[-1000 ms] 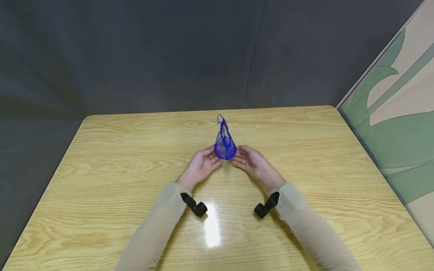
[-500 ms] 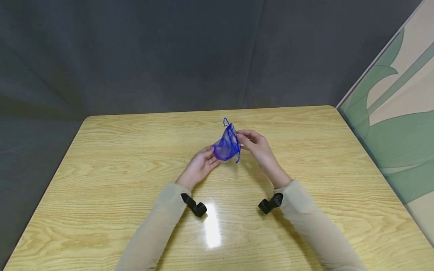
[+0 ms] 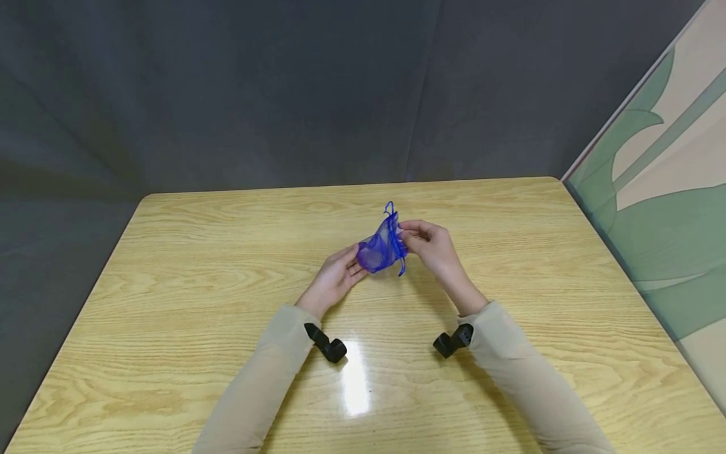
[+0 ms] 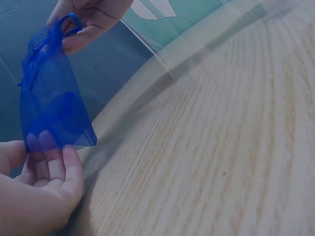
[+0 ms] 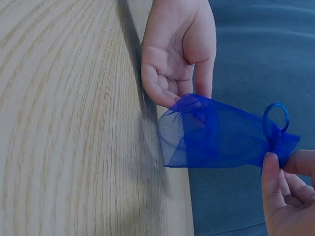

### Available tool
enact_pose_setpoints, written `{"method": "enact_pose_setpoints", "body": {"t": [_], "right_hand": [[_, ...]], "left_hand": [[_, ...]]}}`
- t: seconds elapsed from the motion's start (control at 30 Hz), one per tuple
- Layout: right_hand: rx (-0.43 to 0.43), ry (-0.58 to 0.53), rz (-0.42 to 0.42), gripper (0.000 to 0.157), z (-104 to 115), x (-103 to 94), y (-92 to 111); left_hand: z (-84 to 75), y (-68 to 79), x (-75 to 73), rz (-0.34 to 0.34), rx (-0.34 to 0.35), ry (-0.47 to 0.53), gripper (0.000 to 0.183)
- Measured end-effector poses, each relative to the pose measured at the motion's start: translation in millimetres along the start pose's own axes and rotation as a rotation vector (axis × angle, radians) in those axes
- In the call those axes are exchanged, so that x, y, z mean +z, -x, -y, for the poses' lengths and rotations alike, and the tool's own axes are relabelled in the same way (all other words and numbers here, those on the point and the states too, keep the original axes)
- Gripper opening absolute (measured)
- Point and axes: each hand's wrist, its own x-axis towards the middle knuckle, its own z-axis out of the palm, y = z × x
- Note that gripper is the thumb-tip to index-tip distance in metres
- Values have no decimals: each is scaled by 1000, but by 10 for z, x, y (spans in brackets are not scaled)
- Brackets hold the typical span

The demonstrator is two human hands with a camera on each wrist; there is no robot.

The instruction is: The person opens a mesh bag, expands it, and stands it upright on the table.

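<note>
A sheer blue organza drawstring pouch is held above the table between my two hands. My left hand grips its bottom end, thumb on one side and fingers on the other. At the gathered mouth, my right hand pinches the fabric between thumb and fingers. A drawstring loop sticks out by the pinched neck in the right wrist view. Through the mesh of the pouch, a darker blue patch shows near the bottom in the left wrist view; what it is cannot be made out.
A light wooden table lies under both hands. Behind it hangs a dark grey curtain, and a panel with green leaf shapes stands at the right. Black wrist cameras sit on both beige sleeves.
My right hand has moved from beside the pouch's bottom up to its mouth and taken hold of it. The pouch has tilted from upright toward the right. My left hand has stayed in place.
</note>
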Motion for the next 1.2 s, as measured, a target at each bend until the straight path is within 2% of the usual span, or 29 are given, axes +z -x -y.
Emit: {"method": "enact_pose_setpoints", "body": {"t": [0.1,0.3,0.53,0.7,0.8,0.97,1.2], "right_hand": [[11,-28,-25,29,2,-15,0],[16,-62,-56,29,5,-33,4],[42,-86,-50,30,20,-27,17],[43,-117,-65,30,19,-16,10],[38,-119,-69,30,20,-16,11],[23,-100,-78,30,33,-18,17],[7,-67,-91,28,65,-18,11]], "left_hand": [[-2,-4,5,-10,-4,26,41],[-27,-25,8,-10,-15,205,12],[-48,-21,-12,5,12,294,14],[-55,-26,-16,-27,25,311,14],[-55,-27,-29,-47,24,281,16],[-51,-25,-55,-45,26,164,48],[-43,-27,-73,-63,62,-46,44]]}}
